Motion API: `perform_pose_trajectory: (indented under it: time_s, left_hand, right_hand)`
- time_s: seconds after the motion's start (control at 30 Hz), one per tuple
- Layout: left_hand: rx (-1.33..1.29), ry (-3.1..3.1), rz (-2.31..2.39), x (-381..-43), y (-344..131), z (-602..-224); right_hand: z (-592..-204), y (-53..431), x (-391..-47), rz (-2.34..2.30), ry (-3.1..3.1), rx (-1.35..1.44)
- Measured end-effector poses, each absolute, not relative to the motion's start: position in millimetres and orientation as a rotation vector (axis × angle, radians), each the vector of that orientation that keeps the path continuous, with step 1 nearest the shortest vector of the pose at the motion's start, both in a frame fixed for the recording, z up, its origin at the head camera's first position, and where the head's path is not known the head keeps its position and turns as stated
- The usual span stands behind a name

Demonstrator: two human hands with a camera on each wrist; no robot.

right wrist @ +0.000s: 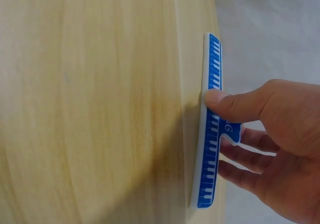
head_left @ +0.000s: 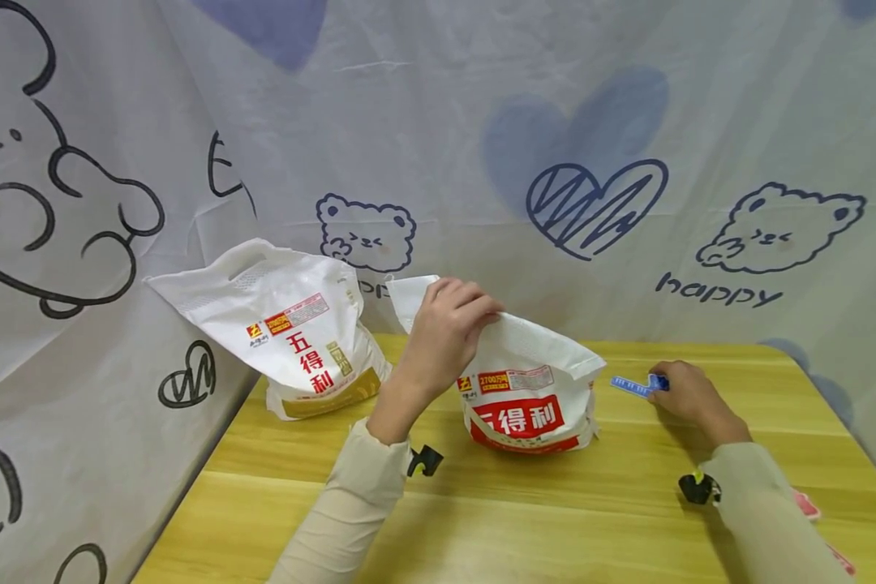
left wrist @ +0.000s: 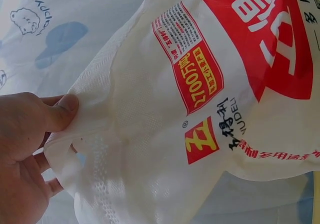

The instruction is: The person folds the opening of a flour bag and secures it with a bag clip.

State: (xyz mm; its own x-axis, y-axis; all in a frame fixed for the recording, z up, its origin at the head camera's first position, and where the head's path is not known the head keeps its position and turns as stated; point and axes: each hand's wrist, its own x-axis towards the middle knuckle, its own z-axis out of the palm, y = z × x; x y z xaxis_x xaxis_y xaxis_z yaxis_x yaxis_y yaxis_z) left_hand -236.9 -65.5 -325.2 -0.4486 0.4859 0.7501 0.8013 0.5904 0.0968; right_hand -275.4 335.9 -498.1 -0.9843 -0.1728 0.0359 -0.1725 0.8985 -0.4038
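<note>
Bag with red label (head_left: 529,388) sits toward the far side of the table (head_left: 526,519), its top drawn up to the left. Left hand (head_left: 448,328) clamped on the top edge by the handle cut-out, thumb on printed side. Right hand (head_left: 689,397) pinches blue piano-key clip (head_left: 631,386), thumb across the strip, fingers behind; cannot tell whether clip touches wood. Step in hand, as I judge: holding the bag's mouth up while taking hold of the clip. Next move probably calls for a flat, even fold along the top, then the clip carried leftward with its two sides spread. Room: bare wood between bag and clip, more in front. Limits: table's far edge close behind clip, patterned cloth (head_left: 438,122) beyond; gold-label bag (head_left: 314,341) near, to the left; pink items (head_left: 806,504) partly hidden by right sleeve (head_left: 766,507).
</note>
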Motion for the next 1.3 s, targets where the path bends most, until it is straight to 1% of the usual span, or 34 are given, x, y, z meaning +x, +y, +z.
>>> perform_pose_trajectory:
  time_s: [0.83,1.3]
  left_hand:
    - [-0.996,-2.107,-0.583,-236.0,-65.1,-326.2]
    - [-0.999,-2.113,-0.602,-235.6,-65.4,-326.9]
  right_hand:
    - [-486.2,328.9,-263.5,-0.614,3.105,-0.318]
    - [-468.0,326.0,-250.5,-0.636,3.162,-0.311]
